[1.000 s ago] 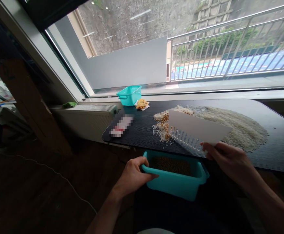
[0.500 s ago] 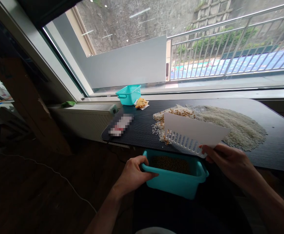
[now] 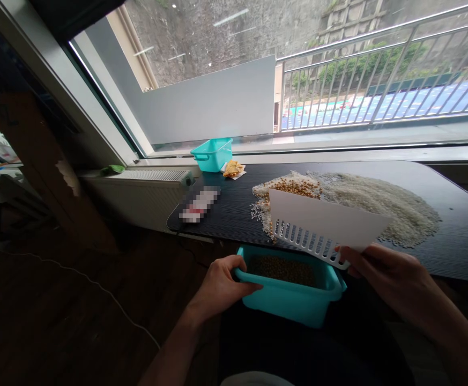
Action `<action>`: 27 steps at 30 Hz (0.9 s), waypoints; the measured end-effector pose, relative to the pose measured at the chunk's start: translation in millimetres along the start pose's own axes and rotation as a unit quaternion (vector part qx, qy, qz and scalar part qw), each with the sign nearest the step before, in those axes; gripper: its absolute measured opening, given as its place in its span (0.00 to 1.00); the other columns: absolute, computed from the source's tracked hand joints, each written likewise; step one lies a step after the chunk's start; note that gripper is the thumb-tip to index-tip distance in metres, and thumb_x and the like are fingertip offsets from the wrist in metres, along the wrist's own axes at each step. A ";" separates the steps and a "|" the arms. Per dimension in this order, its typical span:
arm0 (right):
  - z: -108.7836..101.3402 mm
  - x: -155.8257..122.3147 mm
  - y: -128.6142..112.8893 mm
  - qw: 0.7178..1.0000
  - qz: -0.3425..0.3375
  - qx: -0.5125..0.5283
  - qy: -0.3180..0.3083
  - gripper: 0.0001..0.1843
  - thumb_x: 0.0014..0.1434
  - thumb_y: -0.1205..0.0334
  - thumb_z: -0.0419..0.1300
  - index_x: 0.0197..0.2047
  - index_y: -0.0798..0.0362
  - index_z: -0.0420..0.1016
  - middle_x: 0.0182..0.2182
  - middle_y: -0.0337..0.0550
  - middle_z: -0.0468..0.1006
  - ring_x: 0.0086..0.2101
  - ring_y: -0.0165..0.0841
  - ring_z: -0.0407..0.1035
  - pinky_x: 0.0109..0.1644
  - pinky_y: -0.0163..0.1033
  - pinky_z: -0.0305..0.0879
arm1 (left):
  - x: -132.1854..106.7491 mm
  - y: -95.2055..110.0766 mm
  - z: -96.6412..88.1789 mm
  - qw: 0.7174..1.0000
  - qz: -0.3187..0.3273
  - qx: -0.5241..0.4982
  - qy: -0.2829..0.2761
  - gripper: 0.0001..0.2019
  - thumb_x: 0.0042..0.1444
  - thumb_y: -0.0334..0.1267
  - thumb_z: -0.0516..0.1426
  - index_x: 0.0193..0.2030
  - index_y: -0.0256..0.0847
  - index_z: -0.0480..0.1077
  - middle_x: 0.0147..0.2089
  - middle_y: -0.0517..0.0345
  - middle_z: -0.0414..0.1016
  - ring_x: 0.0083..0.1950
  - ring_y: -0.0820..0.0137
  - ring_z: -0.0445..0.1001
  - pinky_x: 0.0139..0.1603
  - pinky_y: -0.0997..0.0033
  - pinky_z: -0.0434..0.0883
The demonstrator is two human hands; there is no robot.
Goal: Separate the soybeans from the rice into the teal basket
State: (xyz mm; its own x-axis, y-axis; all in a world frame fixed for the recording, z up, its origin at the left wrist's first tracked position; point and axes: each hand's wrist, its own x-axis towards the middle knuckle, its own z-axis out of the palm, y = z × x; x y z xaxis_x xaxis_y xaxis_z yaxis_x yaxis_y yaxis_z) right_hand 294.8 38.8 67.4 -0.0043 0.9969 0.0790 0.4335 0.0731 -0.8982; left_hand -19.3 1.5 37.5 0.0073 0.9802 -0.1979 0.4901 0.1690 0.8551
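Observation:
My left hand (image 3: 220,284) grips the left rim of a teal plastic bin (image 3: 294,300) held just below the front edge of the black table (image 3: 459,252); brown beans lie inside the bin. My right hand (image 3: 390,276) is closed on the right end of a white slotted scraper (image 3: 322,225). The scraper stands on its slotted edge near the table's front, above the bin. Behind it lies a spread of white rice (image 3: 378,201) with yellow beans (image 3: 296,187) mixed in at its left end.
A second teal bin (image 3: 212,154) and a yellow snack packet (image 3: 232,169) sit at the table's far left corner, by the window sill. A blurred flat object (image 3: 199,204) lies on the table's left. A white radiator (image 3: 145,193) stands to the left; a cable (image 3: 97,289) crosses the dark floor.
The scraper has slid toward me and the table's front edge, uncovering more yellow beans behind it. My left hand and the bin have stayed put.

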 end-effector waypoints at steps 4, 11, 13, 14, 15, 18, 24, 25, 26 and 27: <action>-3.7 -1.6 -0.7 1.000 0.000 -0.002 0.007 0.23 0.51 0.37 0.69 0.29 0.49 0.87 0.23 0.43 0.83 0.27 0.39 0.76 0.30 0.38 0.73 | 0.3 -1.1 0.3 1.000 0.003 -0.003 -0.001 0.19 0.43 0.45 0.70 0.25 0.41 0.64 0.25 0.68 0.59 0.30 0.74 0.59 0.28 0.74 0.55; 4.5 8.3 -2.5 1.000 -0.014 -0.002 0.014 0.22 0.50 0.37 0.69 0.28 0.49 0.86 0.22 0.43 0.81 0.25 0.37 0.73 0.28 0.39 0.70 | 1.0 -2.4 0.6 1.000 0.008 -0.005 0.002 0.19 0.42 0.44 0.71 0.25 0.41 0.64 0.24 0.68 0.59 0.29 0.74 0.59 0.28 0.75 0.55; 8.1 10.2 -6.4 1.000 -0.016 0.002 0.014 0.22 0.48 0.37 0.69 0.25 0.49 0.84 0.20 0.41 0.79 0.23 0.36 0.71 0.26 0.39 0.69 | 1.0 -2.5 0.5 1.000 0.009 -0.002 0.002 0.19 0.43 0.44 0.71 0.25 0.41 0.64 0.24 0.68 0.60 0.29 0.74 0.59 0.28 0.74 0.55; 9.1 10.8 -7.6 1.000 -0.018 0.001 0.015 0.22 0.47 0.37 0.68 0.24 0.48 0.84 0.19 0.40 0.78 0.22 0.35 0.70 0.24 0.39 0.68 | 0.9 -2.5 0.4 1.000 0.009 0.001 0.001 0.19 0.43 0.44 0.71 0.25 0.41 0.64 0.24 0.68 0.60 0.29 0.74 0.59 0.28 0.74 0.56; 9.5 11.2 -7.9 1.000 -0.019 -0.002 0.015 0.21 0.47 0.37 0.68 0.24 0.47 0.83 0.18 0.39 0.78 0.22 0.35 0.69 0.24 0.39 0.67 | 0.8 -2.2 0.3 1.000 0.008 0.004 -0.001 0.19 0.43 0.45 0.71 0.25 0.41 0.64 0.25 0.68 0.60 0.29 0.74 0.59 0.28 0.74 0.56; 7.6 11.0 -3.9 1.000 -0.019 -0.009 0.015 0.20 0.49 0.38 0.67 0.26 0.46 0.85 0.21 0.39 0.80 0.24 0.36 0.72 0.26 0.39 0.70 | 0.8 -0.8 0.3 1.000 0.007 0.010 -0.001 0.19 0.43 0.45 0.71 0.25 0.41 0.64 0.25 0.68 0.59 0.29 0.74 0.59 0.28 0.74 0.56; -1.2 5.2 1.6 1.000 -0.011 -0.029 0.007 0.21 0.52 0.38 0.68 0.27 0.47 0.86 0.24 0.42 0.83 0.27 0.38 0.74 0.29 0.39 0.73 | 1.4 0.2 1.0 1.000 -0.002 0.006 0.001 0.19 0.42 0.44 0.71 0.26 0.41 0.65 0.25 0.68 0.60 0.30 0.74 0.59 0.28 0.75 0.56; -2.2 4.2 0.4 0.999 -0.010 -0.030 0.004 0.21 0.52 0.38 0.68 0.28 0.48 0.86 0.24 0.43 0.83 0.27 0.38 0.74 0.29 0.39 0.73 | 1.4 -0.3 1.1 1.000 -0.002 0.002 0.001 0.19 0.41 0.44 0.71 0.26 0.41 0.65 0.25 0.68 0.60 0.29 0.74 0.59 0.28 0.75 0.55; -2.8 3.4 -1.0 0.999 -0.011 -0.030 0.003 0.21 0.52 0.38 0.68 0.28 0.48 0.86 0.25 0.43 0.84 0.27 0.38 0.74 0.29 0.38 0.72 | 1.4 -0.9 1.1 1.000 -0.001 -0.002 0.000 0.19 0.41 0.45 0.71 0.26 0.41 0.65 0.24 0.68 0.60 0.29 0.75 0.59 0.28 0.75 0.55; -3.1 3.1 -2.5 0.999 -0.013 -0.029 0.003 0.21 0.52 0.38 0.68 0.28 0.48 0.86 0.25 0.43 0.84 0.27 0.38 0.75 0.29 0.38 0.72 | 1.3 -1.4 1.1 1.000 0.000 -0.006 -0.001 0.19 0.41 0.45 0.71 0.26 0.41 0.65 0.24 0.68 0.60 0.29 0.75 0.59 0.27 0.75 0.55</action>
State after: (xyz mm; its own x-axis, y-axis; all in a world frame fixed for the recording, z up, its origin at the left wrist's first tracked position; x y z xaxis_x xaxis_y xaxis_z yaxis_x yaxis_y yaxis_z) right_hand 296.5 41.5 71.3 -0.0113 0.9945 0.1042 0.4856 0.0965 -0.8689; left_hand -19.1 2.4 35.4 0.0092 0.9801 -0.1981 0.4792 0.1696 0.8612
